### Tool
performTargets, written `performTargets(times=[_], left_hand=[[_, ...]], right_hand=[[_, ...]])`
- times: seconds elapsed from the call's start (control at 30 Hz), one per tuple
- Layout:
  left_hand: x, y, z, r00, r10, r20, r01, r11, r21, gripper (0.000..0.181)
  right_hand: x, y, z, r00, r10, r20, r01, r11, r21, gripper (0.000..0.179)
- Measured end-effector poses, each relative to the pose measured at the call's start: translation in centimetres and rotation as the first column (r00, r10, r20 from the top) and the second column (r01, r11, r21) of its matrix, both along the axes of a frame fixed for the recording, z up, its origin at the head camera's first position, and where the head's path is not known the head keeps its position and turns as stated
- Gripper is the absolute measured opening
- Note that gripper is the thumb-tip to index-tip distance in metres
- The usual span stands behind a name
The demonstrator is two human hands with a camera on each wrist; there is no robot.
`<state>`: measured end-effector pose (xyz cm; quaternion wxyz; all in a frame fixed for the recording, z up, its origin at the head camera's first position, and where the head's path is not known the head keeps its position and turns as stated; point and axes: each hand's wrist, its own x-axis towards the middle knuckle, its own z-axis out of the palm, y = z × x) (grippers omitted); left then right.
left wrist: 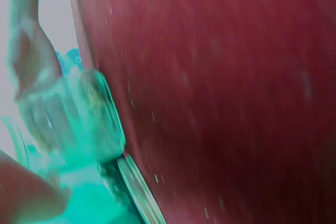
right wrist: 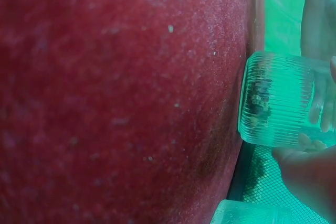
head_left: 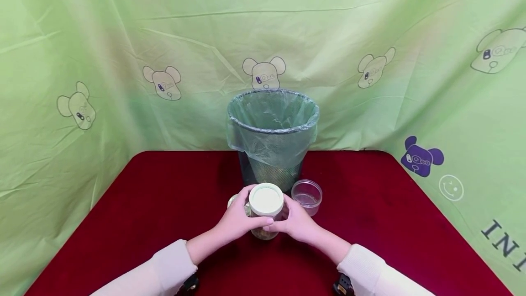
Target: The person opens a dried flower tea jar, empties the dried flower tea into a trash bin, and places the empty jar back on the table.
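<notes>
A clear ribbed jar (head_left: 265,233) stands upright between the hands, topped by a round white lid (head_left: 266,199). My left hand (head_left: 236,217) curls round its left side and my right hand (head_left: 299,221) round its right, the thumbs meeting in front. Some dark and pale bits (right wrist: 260,100) show low inside the jar in the right wrist view. Its base appears to be on or close to the red cloth. The left wrist view is blurred, but the jar (left wrist: 73,121) and the right hand (left wrist: 31,61) beyond it are visible there.
Behind the jar stands a mesh waste bin (head_left: 273,172) lined with a translucent bag (head_left: 271,143). An uncovered clear round tub (head_left: 307,195) sits by the right hand. Partly hidden behind the left hand is a pale round item (head_left: 232,200). Red cloth (head_left: 172,195) covers the table.
</notes>
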<state>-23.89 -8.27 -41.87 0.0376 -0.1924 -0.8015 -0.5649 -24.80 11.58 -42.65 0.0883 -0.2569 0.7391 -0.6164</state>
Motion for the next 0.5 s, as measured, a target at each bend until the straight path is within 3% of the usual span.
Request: performTargets(times=[0.07,0.17,0.33,0.5], left_hand=[[-0.6,-0.6,0.0,0.997,-0.072,0.001,0.072,0.997,0.009,0.083],[-1.7,-1.4,0.2,0.981,-0.192,-0.014,0.192,0.981,0.014,0.08],[-3.3,-2.3,0.6,0.931,-0.364,-0.032,0.365,0.931,0.016,0.079],[-4.7,-2.4,1.0,0.881,-0.473,-0.009,0.473,0.881,0.019,0.078]], right_hand=[[0.0,0.0,0.0,1.0,-0.005,0.005,0.005,1.0,0.003,0.074],[0.0,0.0,0.1,1.0,-0.006,0.008,0.006,1.0,0.005,0.073],[0.0,0.0,0.1,1.0,0.0,0.015,0.0,1.0,0.011,0.073],[-0.1,0.0,0.0,1.0,0.004,0.015,-0.004,1.0,0.001,0.072]])
